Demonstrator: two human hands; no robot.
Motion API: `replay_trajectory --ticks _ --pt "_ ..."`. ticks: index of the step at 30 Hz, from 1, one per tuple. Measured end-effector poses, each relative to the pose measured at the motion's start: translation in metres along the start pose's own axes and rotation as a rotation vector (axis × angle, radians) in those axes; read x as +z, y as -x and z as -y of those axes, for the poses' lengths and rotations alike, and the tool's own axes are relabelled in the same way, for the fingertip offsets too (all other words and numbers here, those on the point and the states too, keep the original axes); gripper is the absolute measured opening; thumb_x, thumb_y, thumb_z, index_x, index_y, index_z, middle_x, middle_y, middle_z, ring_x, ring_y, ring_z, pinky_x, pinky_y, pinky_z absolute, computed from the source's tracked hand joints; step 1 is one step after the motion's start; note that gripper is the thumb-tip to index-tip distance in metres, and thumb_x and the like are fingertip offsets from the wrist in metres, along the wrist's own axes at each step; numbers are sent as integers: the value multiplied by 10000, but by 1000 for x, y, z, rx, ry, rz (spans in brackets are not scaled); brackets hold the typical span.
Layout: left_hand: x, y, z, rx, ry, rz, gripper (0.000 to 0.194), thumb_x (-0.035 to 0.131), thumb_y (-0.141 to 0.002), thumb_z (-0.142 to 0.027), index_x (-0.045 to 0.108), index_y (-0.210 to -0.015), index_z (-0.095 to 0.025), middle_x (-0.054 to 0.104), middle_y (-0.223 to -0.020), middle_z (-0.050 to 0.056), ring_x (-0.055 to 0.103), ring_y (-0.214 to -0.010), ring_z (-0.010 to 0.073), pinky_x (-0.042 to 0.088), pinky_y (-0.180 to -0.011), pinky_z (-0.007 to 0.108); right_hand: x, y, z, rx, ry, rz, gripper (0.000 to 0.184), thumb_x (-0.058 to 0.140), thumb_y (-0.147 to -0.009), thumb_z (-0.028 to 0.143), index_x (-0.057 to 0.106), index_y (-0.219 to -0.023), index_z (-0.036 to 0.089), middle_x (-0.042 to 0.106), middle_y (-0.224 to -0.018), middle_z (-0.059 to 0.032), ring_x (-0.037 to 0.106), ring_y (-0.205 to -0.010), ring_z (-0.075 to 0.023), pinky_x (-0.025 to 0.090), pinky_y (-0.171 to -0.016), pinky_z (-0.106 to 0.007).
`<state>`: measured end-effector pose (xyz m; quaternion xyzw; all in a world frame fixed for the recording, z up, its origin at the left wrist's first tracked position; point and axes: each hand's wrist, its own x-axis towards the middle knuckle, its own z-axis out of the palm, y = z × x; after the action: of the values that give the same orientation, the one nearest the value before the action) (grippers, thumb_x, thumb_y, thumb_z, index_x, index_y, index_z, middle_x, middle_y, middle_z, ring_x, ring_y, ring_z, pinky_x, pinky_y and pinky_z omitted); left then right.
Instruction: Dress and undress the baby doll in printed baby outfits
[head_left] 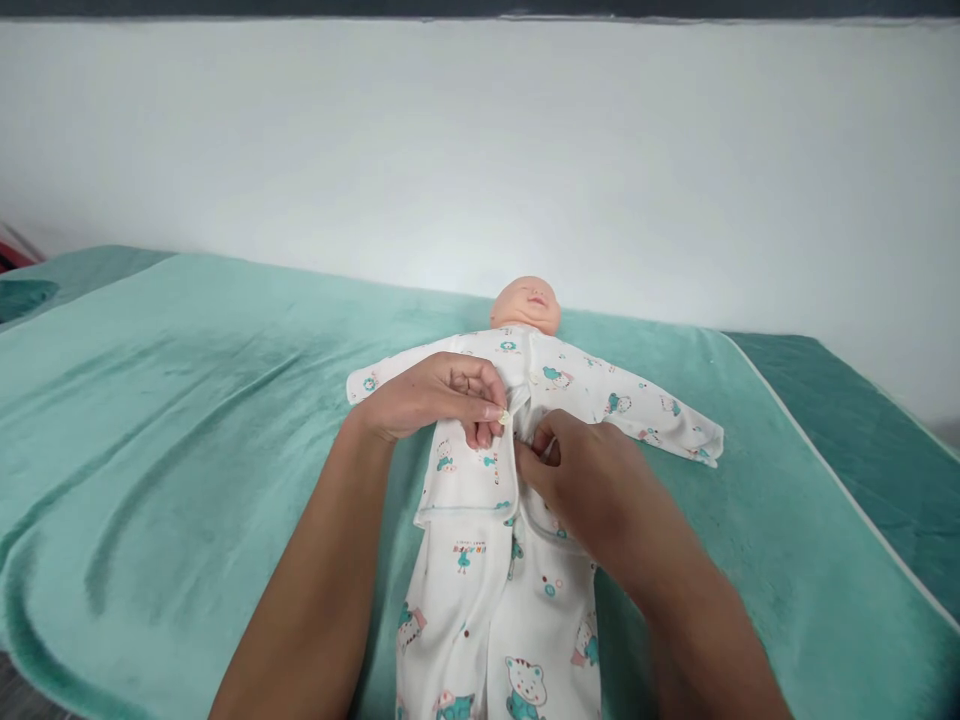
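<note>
A baby doll (527,303) lies on its back, dressed in a white printed baby shirt (555,370) with sleeves spread out and white printed pants (457,600). The shirt's front is partly parted below the chest. My left hand (465,395) pinches the edge of the left front panel beside a small pale button or snap. Close by on the right, my right hand (566,455) has its thumb and forefinger closed at the edge of the other panel; its fingertips are partly hidden.
Beneath the doll spreads a light green plush blanket (187,450), wrinkled at the left. Darker green cloth (847,430) shows along the right side. A white wall (300,150) rises behind the far edge.
</note>
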<state>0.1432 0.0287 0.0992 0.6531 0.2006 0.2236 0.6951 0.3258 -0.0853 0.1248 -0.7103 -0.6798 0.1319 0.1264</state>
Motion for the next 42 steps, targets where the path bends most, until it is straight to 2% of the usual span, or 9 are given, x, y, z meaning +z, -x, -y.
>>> replay_trajectory --ticks 5,10,19,21,23,26,28,35,42 --pt "2 -1 -1 -18 -17 4 108 751 -843 -218 684 -872 -138 743 -759 24 696 -604 106 567 -564 198 6 7 12 47 117 99 36 527 -880 215 555 -863 200 661 -725 -59 534 -599 -186 196 -537 -305" --pt "4 -1 -2 -17 -29 1 89 745 -841 -197 689 -870 -135 743 -758 25 695 -606 104 567 -569 195 5 6 14 64 74 114 126 473 -928 232 570 -856 198 681 -769 -69 550 -632 -196 211 -548 -308" --pt "4 0 -2 -3 -28 1 70 730 -856 -192 692 -872 -136 742 -759 23 696 -617 103 570 -582 196 10 1 10 102 -55 3 262 472 -906 241 440 -647 218 551 -584 -21 364 -533 -144 196 -520 -305" --pt "3 0 -2 -1 -25 1 63 722 -861 -188 691 -879 -136 744 -769 24 698 -623 105 573 -586 198 9 -1 4 91 -200 -15 277 503 -865 214 394 -609 217 523 -541 -2 378 -504 -127 209 -503 -292" --pt "4 0 -4 -3 -30 -4 71 723 -862 -196 690 -878 -135 744 -770 25 698 -618 106 572 -582 199 5 -2 -6 69 -497 61 285 524 -844 216 388 -593 213 524 -513 22 408 -446 -100 246 -468 -263" --pt "9 0 -8 -13 -51 -5 102 733 -858 -223 689 -868 -131 745 -766 31 701 -619 109 567 -573 194 -1 -6 -21 25 -975 186 286 534 -869 284 454 -605 209 541 -484 45 385 -347 -69 257 -393 -229" --pt "14 -1 -11 -19 -59 -4 118 737 -856 -235 686 -862 -129 744 -758 33 702 -627 110 572 -585 196 -3 -8 -27 -12 -1122 188 286 552 -873 309 493 -614 203 536 -465 50 355 -322 -58 234 -360 -216" --pt "23 -3 -13 11 -47 -9 95 743 -841 -212 696 -873 -136 735 -757 26 698 -653 106 595 -636 220 -3 -8 -18 -30 -1099 225 250 577 -851 271 548 -617 188 545 -483 43 378 -341 -47 253 -357 -193" --pt "22 -4 -10 34 -27 7 132 774 -813 -223 699 -861 -125 734 -757 33 689 -641 111 583 -616 235 -1 -12 -26 5 -1091 288 302 553 -876 289 579 -594 183 579 -512 19 453 -348 -73 265 -341 -211"
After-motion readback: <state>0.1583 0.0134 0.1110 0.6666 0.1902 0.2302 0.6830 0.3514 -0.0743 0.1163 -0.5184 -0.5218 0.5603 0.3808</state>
